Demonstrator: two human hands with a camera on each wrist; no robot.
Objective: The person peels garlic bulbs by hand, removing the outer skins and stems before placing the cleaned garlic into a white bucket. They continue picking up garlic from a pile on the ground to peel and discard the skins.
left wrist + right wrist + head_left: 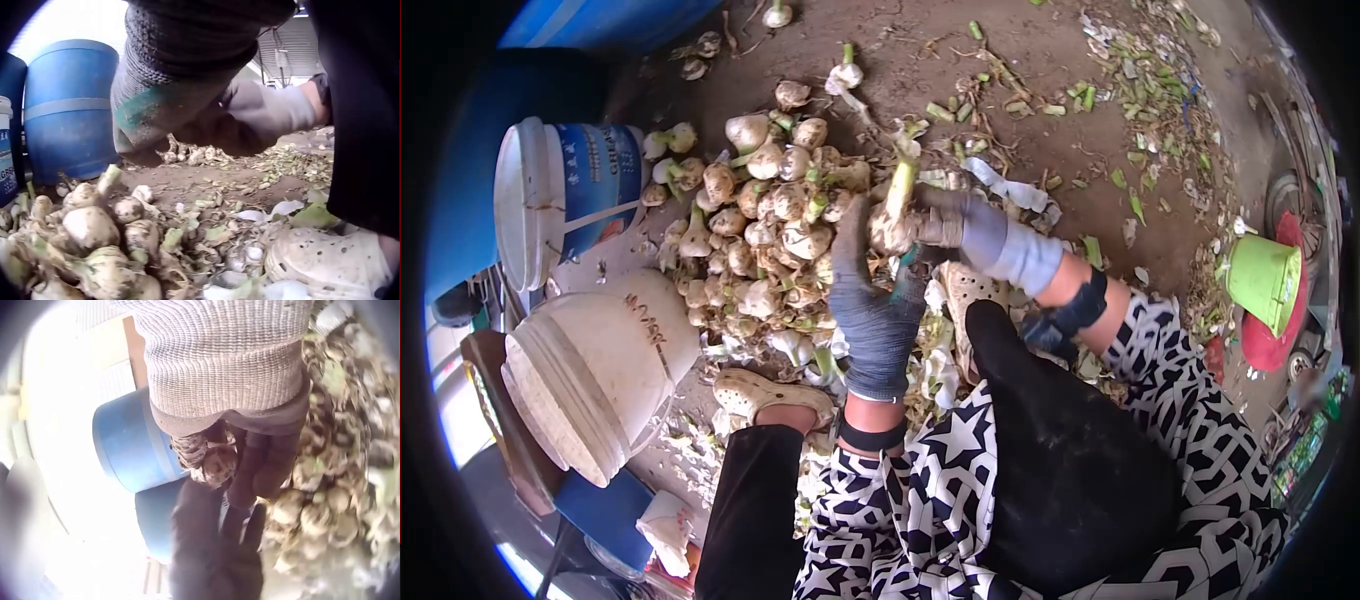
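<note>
Between my two gloved hands is a garlic bulb [887, 232] with a thick, pale green stalk stub pointing away from me. My left hand [875, 325], in a dark grey knit glove, holds the bulb from the near left side. From the right, my right hand [990, 235], in a lighter glove, has its fingers curled against the same bulb; they are blurred in the head view. The right wrist view shows the dirty garlic bulb [219, 465] pinched among the fingers of both hands. A heap of garlic bulbs [765, 215] lies just left of my hands.
Two white buckets [590, 360] lie tipped at the left, near a blue barrel [72, 112]. Cut stalks and peelings [1140, 120] litter the ground at upper right. A green bucket [1262, 283] is at far right. My clogs [765, 393] stand among garlic skins.
</note>
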